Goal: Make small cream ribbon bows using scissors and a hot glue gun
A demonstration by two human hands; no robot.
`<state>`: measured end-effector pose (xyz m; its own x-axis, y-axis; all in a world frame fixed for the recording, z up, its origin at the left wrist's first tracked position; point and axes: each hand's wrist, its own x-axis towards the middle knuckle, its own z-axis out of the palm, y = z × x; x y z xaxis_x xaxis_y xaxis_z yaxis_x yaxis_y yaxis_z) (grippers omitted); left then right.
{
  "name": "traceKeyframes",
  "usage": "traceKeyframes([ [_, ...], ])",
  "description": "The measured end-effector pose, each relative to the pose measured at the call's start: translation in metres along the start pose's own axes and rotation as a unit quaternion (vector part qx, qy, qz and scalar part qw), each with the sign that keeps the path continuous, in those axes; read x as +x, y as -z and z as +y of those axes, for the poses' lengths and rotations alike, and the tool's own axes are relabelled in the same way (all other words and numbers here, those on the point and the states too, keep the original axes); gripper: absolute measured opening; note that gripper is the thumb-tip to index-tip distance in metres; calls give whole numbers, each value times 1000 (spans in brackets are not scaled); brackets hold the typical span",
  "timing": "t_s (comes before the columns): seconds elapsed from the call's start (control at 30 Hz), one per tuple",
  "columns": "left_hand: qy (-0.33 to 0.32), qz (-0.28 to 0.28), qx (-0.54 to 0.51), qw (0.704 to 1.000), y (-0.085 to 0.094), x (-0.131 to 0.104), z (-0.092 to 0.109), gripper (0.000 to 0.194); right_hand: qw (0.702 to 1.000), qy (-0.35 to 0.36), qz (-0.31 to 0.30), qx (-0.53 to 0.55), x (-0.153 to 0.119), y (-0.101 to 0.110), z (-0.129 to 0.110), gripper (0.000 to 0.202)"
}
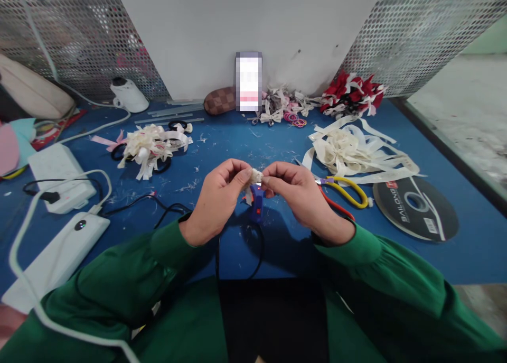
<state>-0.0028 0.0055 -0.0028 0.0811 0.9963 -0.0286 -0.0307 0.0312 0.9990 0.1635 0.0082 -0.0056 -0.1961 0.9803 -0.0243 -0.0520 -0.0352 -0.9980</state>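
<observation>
Between my fingertips is a small cream ribbon piece [257, 176], folded or bunched, with a loose end hanging at its left. My left hand [218, 199] pinches one side of it. On the other side, the thumb and forefinger of my right hand [300, 196] are closed on it. Below the ribbon a blue glue gun [257, 204] rests on the table, partly hidden by my hands. Scissors with yellow and red handles [348, 189] lie just beyond my right hand, and a pile of cream ribbon strips [348, 149] is behind them.
On the blue table [222, 141] a heap of ribbon bows and black hair ties [152, 143] lies left. A black ribbon spool [415, 207] is at right. Red bows [352, 93], a phone [249, 81] and a checkered case [219, 100] stand at the back. White power bank [59, 260] and cables left.
</observation>
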Motion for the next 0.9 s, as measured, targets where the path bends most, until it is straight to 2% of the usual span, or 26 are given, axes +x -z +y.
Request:
traceKeyframes([
  [0.13, -1, -9, 30, 1000, 0, -2, 1, 17, 999, 34, 17, 2, -2, 0, -2, 16],
  [0.27, -1, -29, 53, 998, 0, -3, 4, 19, 992, 98, 28, -73, -2, -1, -1, 26],
  [0.33, 2, -20, 56, 998, 0, -3, 3, 19, 989, 109, 25, -99, -1, -1, 1, 29],
  [0.5, 8, 27, -2, 1000, -1, -1, -1, 16, 992, 84, 18, -96, -1, -1, 4, 29],
  [0.6, 39, 0, -43, 998, -2, -1, 0, 22, 993, 71, 31, -92, -1, 0, 5, 25],
  [0.73, 52, -43, 11, 998, -2, -2, 3, 29, 991, 70, 54, -101, -2, 0, 5, 22],
  [0.9, 41, -5, 27, 999, 1, 0, 1, 21, 992, 67, 62, -92, -2, -1, 6, 19],
])
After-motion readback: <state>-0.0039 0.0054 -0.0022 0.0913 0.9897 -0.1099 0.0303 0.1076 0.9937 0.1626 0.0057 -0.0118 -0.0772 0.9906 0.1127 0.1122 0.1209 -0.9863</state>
